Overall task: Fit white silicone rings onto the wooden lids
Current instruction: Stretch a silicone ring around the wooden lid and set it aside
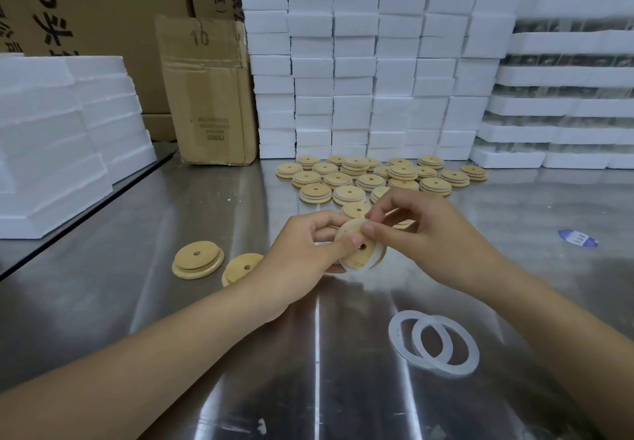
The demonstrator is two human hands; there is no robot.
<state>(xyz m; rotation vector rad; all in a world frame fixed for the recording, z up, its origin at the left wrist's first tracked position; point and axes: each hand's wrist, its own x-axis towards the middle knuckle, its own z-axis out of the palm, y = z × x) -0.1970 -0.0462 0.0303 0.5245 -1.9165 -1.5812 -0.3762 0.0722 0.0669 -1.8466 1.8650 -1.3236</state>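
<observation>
I hold the wooden lid (358, 256) just above the steel table (206, 336). It is tilted on edge with its centre hole facing me, so the rim is exposed to my fingers. The white silicone ring (380, 253) shows as a pale band round the lid's right and lower edge. I cannot tell whether it is seated all the way round, because my fingers cover the upper edge.

My left hand (305, 244) grips the lid from the left, fingers curled behind it and thumb across the face near the hole. This steadies the part. My right hand (435, 233) pinches the ring at the lid's top edge between curled thumb and forefinger. I judge this is to work the ring over the step.

Two spare rings (433, 344) lie overlapping on the table near my right forearm, within reach for the next lids. Two bare lids (198, 260) lie flat just left of my left wrist, one partly hidden by it. They appear to be the next parts.

Beyond my hands a cluster of lids (377, 175) lies flat. Several show a white band, so I judge them finished and set clear of the working area. Behind them stand stacked foam blocks (377, 62) and a cardboard box (209, 96). A blue label (578, 237) lies apart on the right.
</observation>
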